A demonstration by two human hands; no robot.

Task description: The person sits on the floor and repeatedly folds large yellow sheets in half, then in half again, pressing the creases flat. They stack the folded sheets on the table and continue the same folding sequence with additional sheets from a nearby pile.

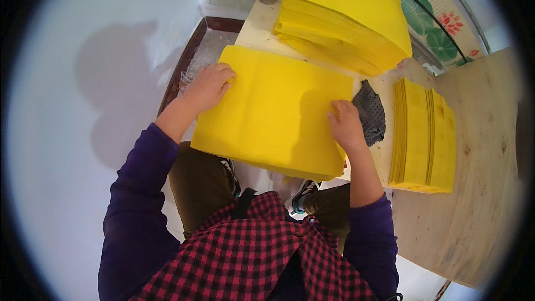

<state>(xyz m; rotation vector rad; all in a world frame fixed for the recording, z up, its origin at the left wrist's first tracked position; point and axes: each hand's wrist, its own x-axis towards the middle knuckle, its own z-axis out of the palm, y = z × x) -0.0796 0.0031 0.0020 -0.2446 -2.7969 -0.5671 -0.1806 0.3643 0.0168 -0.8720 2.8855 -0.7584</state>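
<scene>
In front of me a stack of yellow sheets (267, 108) lies at the near end of a pale table, its front edge reaching out over my legs. My left hand (207, 88) grips the far left edge with curled fingers. At the right edge, my right hand (346, 125) holds the stack, its fingertips bent over the top sheet. The thumbs and the undersides of the edges are partly hidden. Just right of my right hand lies a dark grey textured cloth (370, 112).
A taller pile of yellow sheets (345, 14) stands at the back. Folded yellow pieces (424, 139) are stacked on the right, beside a wooden board (479, 167). Left of the table sits a brown-rimmed tray (184, 64) with clear plastic in it, near a white wall.
</scene>
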